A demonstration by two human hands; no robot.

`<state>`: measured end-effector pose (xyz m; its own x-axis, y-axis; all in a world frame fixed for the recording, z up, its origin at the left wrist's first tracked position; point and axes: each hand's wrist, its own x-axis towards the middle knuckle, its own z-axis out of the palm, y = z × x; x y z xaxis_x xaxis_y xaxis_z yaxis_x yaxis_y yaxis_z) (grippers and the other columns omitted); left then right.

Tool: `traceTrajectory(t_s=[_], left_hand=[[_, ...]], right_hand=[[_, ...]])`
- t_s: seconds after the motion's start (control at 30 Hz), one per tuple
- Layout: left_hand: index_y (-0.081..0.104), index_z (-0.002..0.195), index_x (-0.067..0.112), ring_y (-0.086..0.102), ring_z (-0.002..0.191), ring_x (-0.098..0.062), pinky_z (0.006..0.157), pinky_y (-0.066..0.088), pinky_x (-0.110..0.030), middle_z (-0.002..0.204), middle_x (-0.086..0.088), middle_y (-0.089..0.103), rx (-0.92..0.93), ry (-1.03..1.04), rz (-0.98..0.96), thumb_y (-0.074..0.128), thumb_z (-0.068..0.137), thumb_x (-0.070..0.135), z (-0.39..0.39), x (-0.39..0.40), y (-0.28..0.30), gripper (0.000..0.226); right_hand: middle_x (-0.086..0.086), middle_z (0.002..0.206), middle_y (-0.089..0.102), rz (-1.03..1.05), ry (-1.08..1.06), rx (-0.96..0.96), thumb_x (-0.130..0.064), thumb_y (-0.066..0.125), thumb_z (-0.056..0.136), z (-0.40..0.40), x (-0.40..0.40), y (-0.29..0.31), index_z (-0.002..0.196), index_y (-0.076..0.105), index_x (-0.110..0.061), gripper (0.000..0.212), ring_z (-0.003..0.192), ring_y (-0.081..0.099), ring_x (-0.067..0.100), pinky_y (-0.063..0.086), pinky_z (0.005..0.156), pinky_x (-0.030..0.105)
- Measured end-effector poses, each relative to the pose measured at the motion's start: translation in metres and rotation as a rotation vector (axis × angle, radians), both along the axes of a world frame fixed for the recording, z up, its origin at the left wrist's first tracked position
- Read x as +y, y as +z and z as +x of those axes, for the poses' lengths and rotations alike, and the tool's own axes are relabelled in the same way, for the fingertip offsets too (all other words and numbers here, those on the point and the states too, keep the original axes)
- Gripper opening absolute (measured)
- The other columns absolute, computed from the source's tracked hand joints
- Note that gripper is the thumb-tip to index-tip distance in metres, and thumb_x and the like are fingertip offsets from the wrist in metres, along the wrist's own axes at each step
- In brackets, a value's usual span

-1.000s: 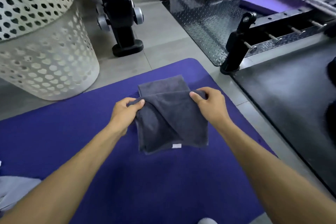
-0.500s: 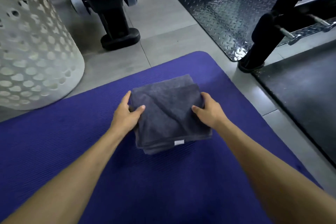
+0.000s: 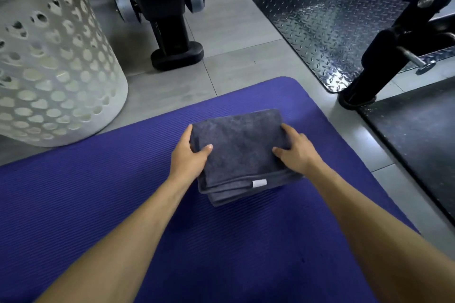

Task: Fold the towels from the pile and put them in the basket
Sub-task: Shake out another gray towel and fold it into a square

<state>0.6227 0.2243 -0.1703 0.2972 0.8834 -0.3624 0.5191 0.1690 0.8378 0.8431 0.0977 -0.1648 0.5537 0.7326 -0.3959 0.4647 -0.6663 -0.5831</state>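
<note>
Gym flooring is surrounding the purple exercise mat (image 3: 98,204), and near its far edge I am holding the folded grey towel (image 3: 241,150). My left hand (image 3: 189,155) is gripping its left side, thumb on top; my right hand (image 3: 295,152) is gripping the right side likewise. I judge the lift to the perforated white laundry basket (image 3: 49,69), off the mat's far left corner, needs both grips level so the layers are not sliding. A small pale tag (image 3: 259,183) is showing; I cannot read any writing.

Towel (image 3: 240,152) now fully folded, flat on mat (image 3: 98,192).
</note>
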Motion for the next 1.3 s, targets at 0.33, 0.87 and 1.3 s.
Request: traceTrajectory(t_s=[0.33,0.87,1.3], left_hand=[[0.05,0.141,0.024,0.056,0.116,-0.012,0.089,0.037,-0.013,0.131,0.006,0.059,0.097,0.02,0.242,0.065,0.095,0.025,0.004,-0.007,0.006,0.049],[0.011,0.157,0.032,-0.016,0.151,-0.016,0.123,0.005,-0.045,0.165,0.001,-0.011,0.584,-0.589,0.489,0.025,0.099,0.062,-0.002,-0.029,-0.026,0.067],[0.075,0.095,0.022,0.061,0.075,0.008,0.072,0.042,-0.009,0.081,0.023,0.067,0.339,-0.3,0.328,0.066,0.09,0.013,-0.265,-0.107,0.054,0.013]], right_hand=[[0.01,0.133,0.047,0.202,-0.106,-0.078,-0.025,0.06,0.097,0.004,0.0,-0.002,0.141,0.05,-0.018,0.046,0.113,0.051,0.024,0.044,0.09,0.029],[0.012,0.162,0.019,-0.132,0.41,-0.519,-0.056,0.018,0.1,-0.057,-0.012,-0.02,0.154,0.023,-0.016,0.067,0.149,0.016,0.03,0.018,0.121,0.04],[-0.002,0.093,0.069,0.126,0.731,-0.005,-0.018,0.064,0.091,-0.268,-0.03,0.074,0.102,0.064,-0.015,0.012,0.093,0.061,0.019,0.055,0.082,0.039]])
